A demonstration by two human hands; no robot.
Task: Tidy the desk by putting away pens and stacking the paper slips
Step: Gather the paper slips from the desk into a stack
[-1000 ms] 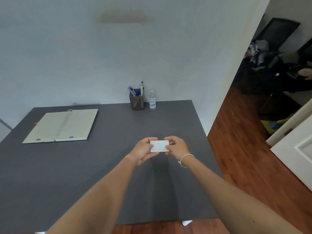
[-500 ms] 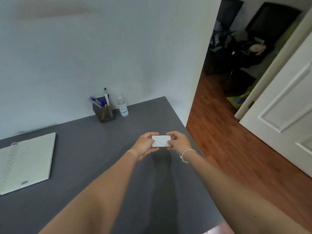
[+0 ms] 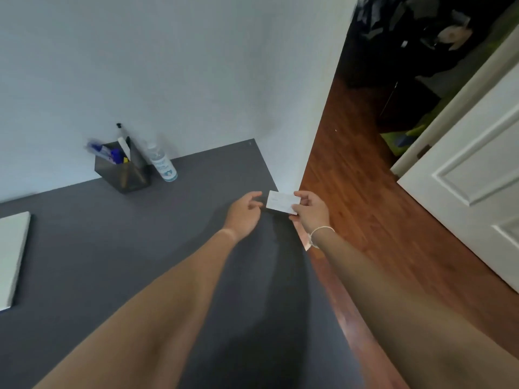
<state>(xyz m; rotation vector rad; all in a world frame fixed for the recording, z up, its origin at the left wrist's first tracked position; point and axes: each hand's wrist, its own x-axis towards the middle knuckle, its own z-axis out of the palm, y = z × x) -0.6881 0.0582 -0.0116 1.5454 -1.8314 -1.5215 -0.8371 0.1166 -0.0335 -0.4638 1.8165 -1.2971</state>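
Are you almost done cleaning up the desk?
Nearly, it seems. Done: the pens stand in the pen holder by the wall, and none lie loose on the desk. In hand: the right hand pinches the white paper slips at the desk's right edge, while the left hand is open beside them, not touching. Left: setting the slips down as a stack.
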